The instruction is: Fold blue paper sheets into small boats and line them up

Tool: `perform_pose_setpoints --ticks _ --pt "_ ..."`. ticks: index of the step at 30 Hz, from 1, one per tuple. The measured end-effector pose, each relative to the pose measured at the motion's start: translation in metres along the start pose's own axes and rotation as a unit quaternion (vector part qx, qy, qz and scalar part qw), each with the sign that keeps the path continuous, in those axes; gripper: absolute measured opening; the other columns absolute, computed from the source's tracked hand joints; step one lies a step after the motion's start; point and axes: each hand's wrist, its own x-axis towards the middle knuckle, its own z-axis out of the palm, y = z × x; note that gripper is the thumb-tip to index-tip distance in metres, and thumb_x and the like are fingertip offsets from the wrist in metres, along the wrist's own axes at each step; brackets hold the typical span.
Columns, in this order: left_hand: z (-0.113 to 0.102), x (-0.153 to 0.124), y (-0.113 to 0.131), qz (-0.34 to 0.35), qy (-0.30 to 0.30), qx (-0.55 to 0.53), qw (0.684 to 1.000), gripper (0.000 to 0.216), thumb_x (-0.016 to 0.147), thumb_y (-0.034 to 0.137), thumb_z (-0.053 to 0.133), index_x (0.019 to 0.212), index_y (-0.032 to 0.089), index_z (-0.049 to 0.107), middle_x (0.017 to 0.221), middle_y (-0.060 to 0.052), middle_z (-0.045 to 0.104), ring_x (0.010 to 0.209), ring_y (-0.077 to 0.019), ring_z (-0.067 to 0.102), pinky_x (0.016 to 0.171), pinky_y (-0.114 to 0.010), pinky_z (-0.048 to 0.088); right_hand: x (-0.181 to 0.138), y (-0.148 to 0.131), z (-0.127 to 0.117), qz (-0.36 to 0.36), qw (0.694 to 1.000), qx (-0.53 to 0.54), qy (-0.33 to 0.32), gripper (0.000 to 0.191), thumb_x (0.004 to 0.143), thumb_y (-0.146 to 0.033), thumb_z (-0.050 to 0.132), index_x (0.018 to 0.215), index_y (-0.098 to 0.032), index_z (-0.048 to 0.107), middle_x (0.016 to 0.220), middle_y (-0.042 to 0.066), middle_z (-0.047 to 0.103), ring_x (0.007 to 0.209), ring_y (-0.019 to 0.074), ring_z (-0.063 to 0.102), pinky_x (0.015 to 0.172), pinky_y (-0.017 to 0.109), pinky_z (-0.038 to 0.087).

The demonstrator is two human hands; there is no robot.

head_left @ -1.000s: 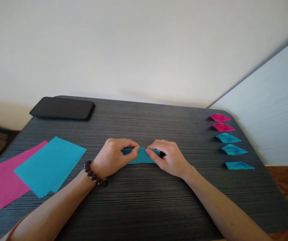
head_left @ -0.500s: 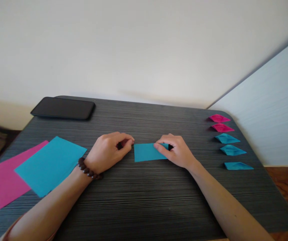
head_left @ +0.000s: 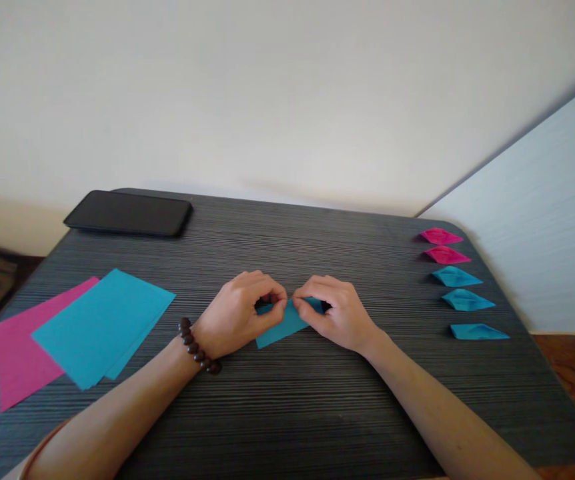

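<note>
A folded piece of blue paper (head_left: 283, 327) lies tilted at the middle of the table, partly covered by both hands. My left hand (head_left: 245, 310), with a dark bead bracelet (head_left: 199, 352) at its wrist, pinches the paper's upper edge between thumb and forefinger. Close beside it, my right hand (head_left: 335, 310) pinches the same edge in the same way. The fingertips of the two hands are nearly touching. Part of the paper behind the fingers is hidden.
Blue paper sheets (head_left: 102, 327) overlap a pink sheet (head_left: 22, 353) at the left. A black phone (head_left: 130, 213) lies at the back left. Along the right side stand folded pink paper pieces (head_left: 441, 236) and blue paper pieces (head_left: 467, 299) in a column. A wall (head_left: 287, 100) rises behind the table.
My left hand has moved right and onto the blue paper, pinching its edge. The right hand has shifted slightly left. The paper has turned, its left end now nearer me.
</note>
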Motion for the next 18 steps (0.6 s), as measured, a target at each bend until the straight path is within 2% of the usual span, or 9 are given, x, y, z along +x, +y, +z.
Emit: perform_pose_setpoints --ticks 7,18 --pt "-0.007 0.001 -0.004 -0.047 -0.006 -0.002 0.999 0.009 0.076 0.019 0.052 0.073 0.018 0.061 0.073 0.000 0.062 0.070 -0.0135 0.055 0.069 -0.026 0.043 0.000 0.013 -0.014 0.020 1.000 -0.007 -0.017 0.012 0.078 -0.017 0.055 0.071 -0.018 0.064 0.064 -0.002 0.063 0.057 0.0102 0.053 0.062 0.025 0.039" --pt "-0.008 0.001 -0.003 -0.052 -0.010 -0.004 0.999 0.010 0.076 0.021 0.053 0.073 0.018 0.062 0.072 0.000 0.062 0.070 -0.0136 0.055 0.070 -0.026 0.043 -0.001 0.012 -0.012 0.019 1.000 -0.002 -0.013 0.010 0.079 -0.017 0.055 0.073 -0.018 0.063 0.064 -0.002 0.060 0.057 0.0095 0.051 0.062 0.025 0.038"
